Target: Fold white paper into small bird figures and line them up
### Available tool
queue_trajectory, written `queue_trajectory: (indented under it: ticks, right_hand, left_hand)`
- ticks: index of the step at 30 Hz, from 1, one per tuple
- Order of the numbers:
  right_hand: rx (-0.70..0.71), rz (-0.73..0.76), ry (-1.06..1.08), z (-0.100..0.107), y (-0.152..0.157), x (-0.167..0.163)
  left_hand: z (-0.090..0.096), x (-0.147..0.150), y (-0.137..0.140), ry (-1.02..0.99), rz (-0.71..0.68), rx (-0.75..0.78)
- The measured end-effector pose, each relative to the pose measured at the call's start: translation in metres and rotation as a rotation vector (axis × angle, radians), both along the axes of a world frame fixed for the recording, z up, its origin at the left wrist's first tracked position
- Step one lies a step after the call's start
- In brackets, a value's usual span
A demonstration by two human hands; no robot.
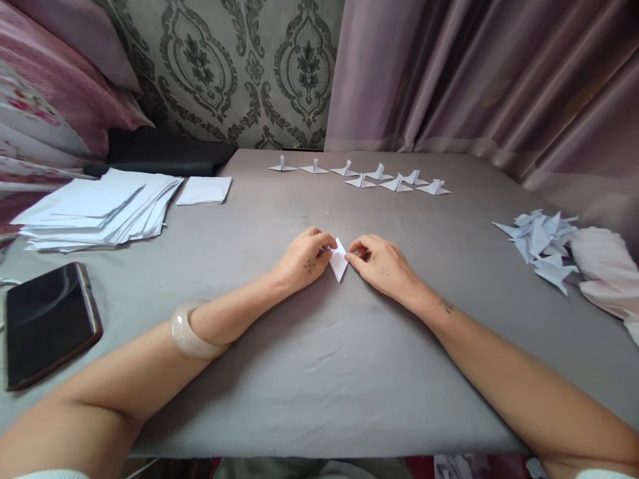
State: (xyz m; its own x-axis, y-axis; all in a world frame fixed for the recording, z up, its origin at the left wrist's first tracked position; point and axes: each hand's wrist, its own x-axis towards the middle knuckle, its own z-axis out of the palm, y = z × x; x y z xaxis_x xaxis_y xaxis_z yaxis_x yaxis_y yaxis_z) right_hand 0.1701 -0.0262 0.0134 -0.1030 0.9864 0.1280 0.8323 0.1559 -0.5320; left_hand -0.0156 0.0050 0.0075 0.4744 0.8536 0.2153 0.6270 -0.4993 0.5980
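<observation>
A small folded white paper piece, kite-shaped with a point toward me, is held between my two hands at the middle of the table. My left hand pinches its left side between thumb and fingers. On the opposite side, my right hand has its curled fingers and thumb closed on the right edge. The fingertips cover parts of both side edges. A pale bangle circles my left forearm.
Several folded paper birds stand at the back. Left lie a stack of paper sheets, small paper squares and a phone. At right, a heap of folded papers lies beside a pale cloth.
</observation>
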Motion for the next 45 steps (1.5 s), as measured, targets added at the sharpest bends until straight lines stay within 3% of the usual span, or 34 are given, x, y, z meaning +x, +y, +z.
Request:
queue_trajectory:
  ticks: [4,9,18,32,45]
  right_hand:
    - [0.066,0.198,-0.001,-0.004,-0.004,0.005]
    - [0.037,0.223,-0.017,-0.003,-0.005,0.008]
    - [0.012,0.241,0.025,-0.001,-0.005,0.009]
    - [-0.002,0.203,0.087,-0.002,-0.002,0.007]
    - [-0.099,-0.022,0.113,-0.001,0.005,-0.001]
  left_hand:
    - [0.006,-0.005,0.0,0.044,-0.08,-0.047]
    - [0.016,-0.009,0.002,0.06,-0.132,-0.115]
    - [0.017,-0.012,0.007,0.053,-0.145,-0.149]
    - [0.018,-0.012,0.013,0.014,-0.145,-0.215]
    - [0.013,-0.008,0.012,0.032,-0.017,-0.203]
